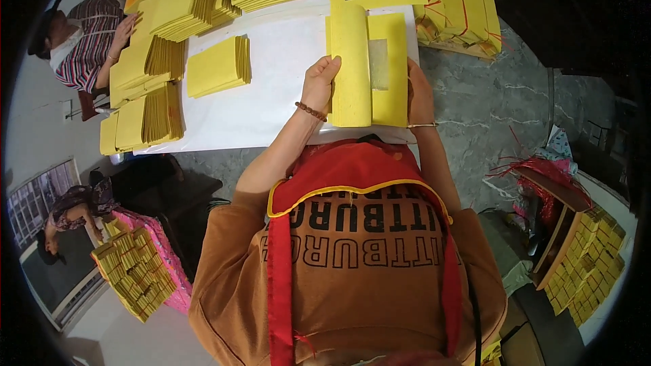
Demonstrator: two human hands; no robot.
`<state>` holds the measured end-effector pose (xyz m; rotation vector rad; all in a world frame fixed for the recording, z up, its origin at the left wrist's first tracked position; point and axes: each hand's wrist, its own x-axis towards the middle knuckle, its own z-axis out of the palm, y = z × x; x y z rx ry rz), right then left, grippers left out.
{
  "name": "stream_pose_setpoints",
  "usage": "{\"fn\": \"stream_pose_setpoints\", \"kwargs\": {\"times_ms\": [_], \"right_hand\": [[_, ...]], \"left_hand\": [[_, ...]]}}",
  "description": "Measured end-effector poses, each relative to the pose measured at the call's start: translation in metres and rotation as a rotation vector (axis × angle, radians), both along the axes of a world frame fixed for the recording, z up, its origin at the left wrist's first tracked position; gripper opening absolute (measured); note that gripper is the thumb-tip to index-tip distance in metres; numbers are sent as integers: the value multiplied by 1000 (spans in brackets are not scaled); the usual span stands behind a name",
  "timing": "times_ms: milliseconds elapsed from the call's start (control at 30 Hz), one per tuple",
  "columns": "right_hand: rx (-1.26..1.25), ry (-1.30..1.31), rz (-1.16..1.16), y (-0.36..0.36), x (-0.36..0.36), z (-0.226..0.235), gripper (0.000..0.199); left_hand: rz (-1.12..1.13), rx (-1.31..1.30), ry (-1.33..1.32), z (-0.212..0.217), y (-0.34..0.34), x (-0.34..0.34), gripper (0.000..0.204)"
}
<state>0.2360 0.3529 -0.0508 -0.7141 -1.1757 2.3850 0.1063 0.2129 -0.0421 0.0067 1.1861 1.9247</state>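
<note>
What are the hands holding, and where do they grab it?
The left hand pinches the left edge of a folded-over yellow sheet. The right hand rests at the right edge of the yellow stack; its grip is mostly hidden.

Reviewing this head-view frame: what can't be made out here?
- Right hand: fingers hidden behind the yellow paper sheets; grip unclear.
- Left hand: fingertips curl over the folded sheet's edge, out of sight.
- White table: near edge covered by the person's red-trimmed brown shirt.
- Stacked yellow paper bundles: cut off by the top edge.

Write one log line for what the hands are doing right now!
left hand: folding yellow sheet | right hand: on sheet's right edge | white table | yellow stacks nearby
</note>
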Motion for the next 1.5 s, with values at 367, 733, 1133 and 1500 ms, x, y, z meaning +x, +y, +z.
{"fn": "stream_pose_setpoints", "kwargs": {"times_ms": [367, 733, 1133, 1500], "right_hand": [[-56, -185, 1, -13, 0, 16, 39], [-324, -63, -1, -3, 6, -2, 40], [45, -37, -127, -5, 9, 5, 50], [115, -109, -40, -5, 11, -8, 41]], "left_hand": [[-45, -40, -7, 11, 0, -2, 16], [33, -52, 42, 3, 1, -1, 10], [57, -59, 55, -1, -1, -3, 14], [75, -62, -19, 8, 0, -4, 17]]}}
